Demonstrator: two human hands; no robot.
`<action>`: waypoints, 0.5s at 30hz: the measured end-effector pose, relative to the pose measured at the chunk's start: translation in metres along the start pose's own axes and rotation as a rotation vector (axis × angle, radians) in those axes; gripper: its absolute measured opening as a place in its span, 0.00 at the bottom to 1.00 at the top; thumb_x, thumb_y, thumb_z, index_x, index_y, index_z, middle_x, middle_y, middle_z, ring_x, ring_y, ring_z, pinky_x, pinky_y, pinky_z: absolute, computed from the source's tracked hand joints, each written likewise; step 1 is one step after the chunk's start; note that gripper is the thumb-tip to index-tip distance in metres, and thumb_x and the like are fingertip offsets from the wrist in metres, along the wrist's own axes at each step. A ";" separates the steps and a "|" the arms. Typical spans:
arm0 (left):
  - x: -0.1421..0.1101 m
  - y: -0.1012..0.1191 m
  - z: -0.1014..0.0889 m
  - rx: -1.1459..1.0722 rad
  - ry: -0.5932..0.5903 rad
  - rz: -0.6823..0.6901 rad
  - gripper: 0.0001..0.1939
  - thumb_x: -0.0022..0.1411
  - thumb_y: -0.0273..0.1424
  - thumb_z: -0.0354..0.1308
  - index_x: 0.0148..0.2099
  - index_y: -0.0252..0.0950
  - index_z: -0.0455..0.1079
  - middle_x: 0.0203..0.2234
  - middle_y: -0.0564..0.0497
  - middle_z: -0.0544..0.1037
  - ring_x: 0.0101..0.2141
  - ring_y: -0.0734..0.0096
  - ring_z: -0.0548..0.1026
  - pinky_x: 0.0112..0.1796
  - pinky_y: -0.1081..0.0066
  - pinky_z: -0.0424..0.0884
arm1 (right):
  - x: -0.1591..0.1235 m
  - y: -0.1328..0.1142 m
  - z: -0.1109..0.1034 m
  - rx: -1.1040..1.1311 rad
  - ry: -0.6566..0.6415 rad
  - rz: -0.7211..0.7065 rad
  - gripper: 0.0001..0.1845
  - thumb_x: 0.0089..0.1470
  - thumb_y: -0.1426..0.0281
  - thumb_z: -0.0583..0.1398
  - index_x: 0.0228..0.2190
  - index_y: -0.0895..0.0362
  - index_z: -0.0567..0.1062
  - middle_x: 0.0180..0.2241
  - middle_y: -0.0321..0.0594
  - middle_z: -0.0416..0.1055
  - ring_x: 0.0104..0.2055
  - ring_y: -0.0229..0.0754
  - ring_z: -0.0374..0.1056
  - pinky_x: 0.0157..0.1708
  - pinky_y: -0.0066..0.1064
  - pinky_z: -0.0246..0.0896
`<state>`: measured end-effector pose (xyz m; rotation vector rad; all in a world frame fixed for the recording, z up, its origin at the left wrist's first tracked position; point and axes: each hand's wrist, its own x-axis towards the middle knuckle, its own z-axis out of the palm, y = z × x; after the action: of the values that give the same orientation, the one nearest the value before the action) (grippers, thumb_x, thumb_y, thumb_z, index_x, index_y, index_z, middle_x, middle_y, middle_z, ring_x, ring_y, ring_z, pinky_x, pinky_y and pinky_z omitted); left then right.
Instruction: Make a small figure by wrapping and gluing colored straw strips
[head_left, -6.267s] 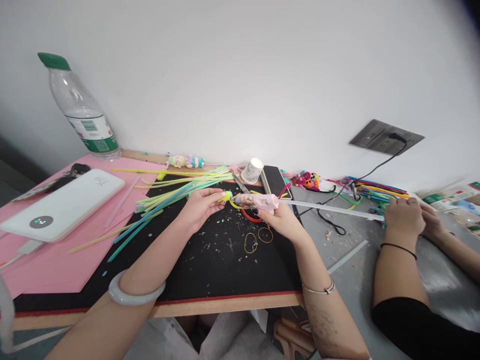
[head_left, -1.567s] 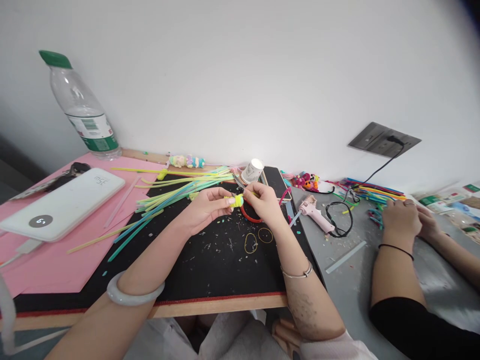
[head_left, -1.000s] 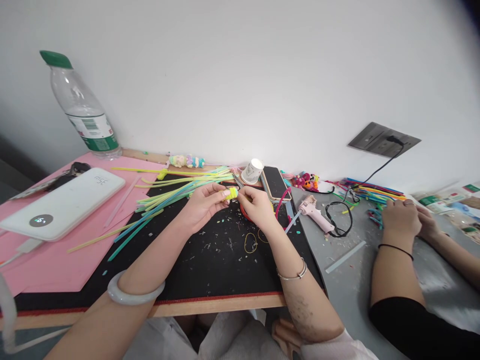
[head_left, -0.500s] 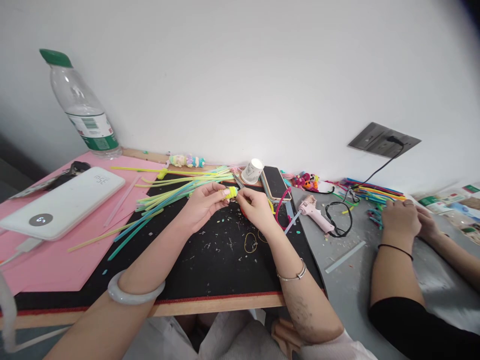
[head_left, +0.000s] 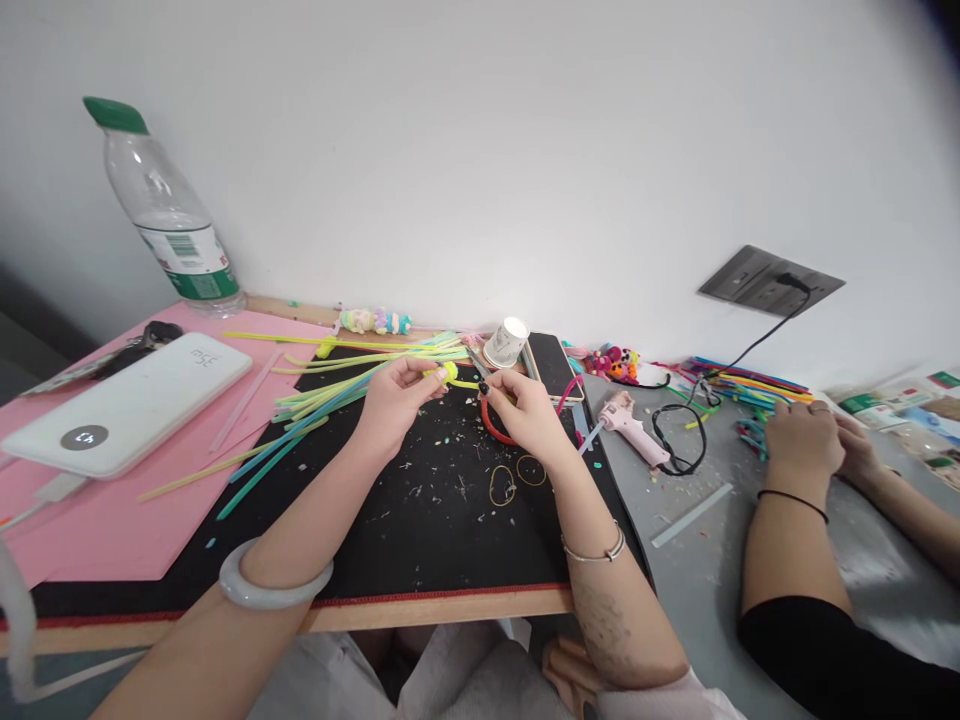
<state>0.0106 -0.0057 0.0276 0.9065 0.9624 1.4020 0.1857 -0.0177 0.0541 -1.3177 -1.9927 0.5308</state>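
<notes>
My left hand (head_left: pixel 396 395) pinches a small yellow coiled pipe-cleaner piece (head_left: pixel 448 372) just above the black mat (head_left: pixel 420 530). My right hand (head_left: pixel 525 410) is closed on the yellow strand (head_left: pixel 469 383) that trails from that coil, holding it a little to the right. Both hands hover over the mat's far part, beside a red headband (head_left: pixel 491 425). A bundle of green, yellow and blue pipe cleaners (head_left: pixel 337 385) lies just left of my left hand.
A pink glue gun (head_left: pixel 628 422) with black cord lies on the grey table at right. Paper cup (head_left: pixel 505 343), phone (head_left: pixel 549 364), rubber bands (head_left: pixel 514 478), plastic bottle (head_left: pixel 169 225), white power bank (head_left: pixel 127 405) on pink sheet. Another person's hands (head_left: pixel 814 440) work at far right.
The glue gun left my right hand and now lies on the grey table. My hands have drawn slightly apart, with the yellow strand stretched between them and the coil shifted left.
</notes>
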 end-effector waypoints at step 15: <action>-0.004 -0.006 0.001 0.329 -0.387 0.061 0.10 0.48 0.33 0.63 0.30 0.34 0.65 0.37 0.45 0.77 0.29 0.72 0.75 0.38 0.65 0.72 | 0.000 0.001 -0.007 0.078 0.065 -0.009 0.08 0.53 0.70 0.53 0.27 0.59 0.71 0.24 0.35 0.66 0.26 0.36 0.58 0.27 0.26 0.52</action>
<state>0.0139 -0.0092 0.0223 1.4048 0.8837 1.0762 0.1912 -0.0171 0.0579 -1.2621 -1.9060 0.5488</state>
